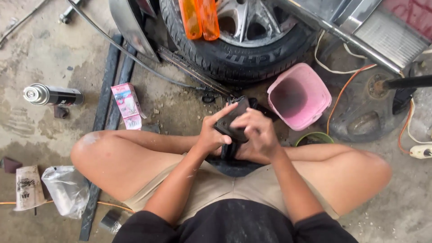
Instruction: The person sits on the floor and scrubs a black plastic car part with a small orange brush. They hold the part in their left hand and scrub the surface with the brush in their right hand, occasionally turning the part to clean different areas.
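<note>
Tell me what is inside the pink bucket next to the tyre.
The pink bucket, tipped toward the camera beside the tyre, shows only bare pink walls and a shadowed bottom; nothing visible lies in it. Its far inner corner is too dark to check.

I see my left hand [210, 135] and right hand [257, 135] both gripping 1 dark, flat rectangular plastic part [230, 120] above my crossed legs. A pink plastic bucket [299, 96] lies tipped just beside a black rubber tyre [234, 54]; 1 black spray can [53, 95] lies well left.
</note>
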